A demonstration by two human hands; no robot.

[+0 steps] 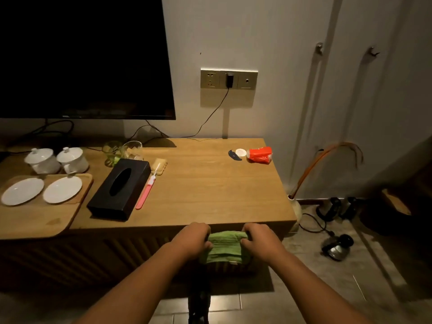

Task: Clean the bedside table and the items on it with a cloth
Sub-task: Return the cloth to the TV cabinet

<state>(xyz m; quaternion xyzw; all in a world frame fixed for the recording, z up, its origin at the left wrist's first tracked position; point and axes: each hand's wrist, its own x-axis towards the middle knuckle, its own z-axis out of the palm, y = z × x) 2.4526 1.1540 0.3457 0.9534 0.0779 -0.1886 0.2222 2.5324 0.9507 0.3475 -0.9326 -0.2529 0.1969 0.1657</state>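
A green cloth is being gripped at both ends by the left hand and right hand, fingers curled, just before the table front edge.

Landmark: a brass-coloured socket panel with three plates; a black charger is plugged into the middle one.
Wall: a plain pale grey wall surrounds the panel, with long slanting shadows to its right.
Television: a large dark television screen, above and left of the panel.
Hooks: one metal hook and a second hook, right of the panel and higher.
Furniture: a long wooden table below the panel, its back edge at the wall.
Floor: grey floor tiles, below and right of the panel.
Light: dim and warm.
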